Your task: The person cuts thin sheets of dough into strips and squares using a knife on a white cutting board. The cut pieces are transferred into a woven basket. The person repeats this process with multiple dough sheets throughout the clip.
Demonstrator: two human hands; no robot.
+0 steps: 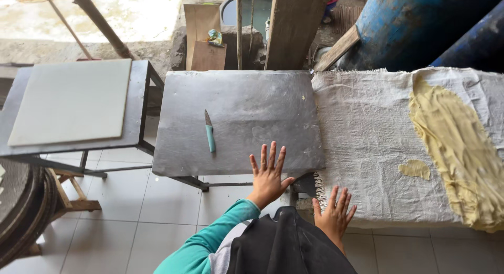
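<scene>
My left hand (268,175) lies flat with fingers spread on the near edge of a dark grey slab (236,100). My right hand (334,215) rests with fingers apart on the near edge of a white woven cloth (367,142). A small knife with a teal handle (209,131) lies on the slab, left of my left hand and apart from it. A long sheet of yellow dough (459,148) lies on the cloth's right part, and a small yellow piece (415,169) sits near it. Both hands hold nothing.
A pale square board (73,100) lies on a dark metal table (137,142) at the left. Blue barrels (415,27), wooden planks (294,27) and a round basin stand behind. A round dark object (21,211) is at the lower left. The floor is white tile (136,221).
</scene>
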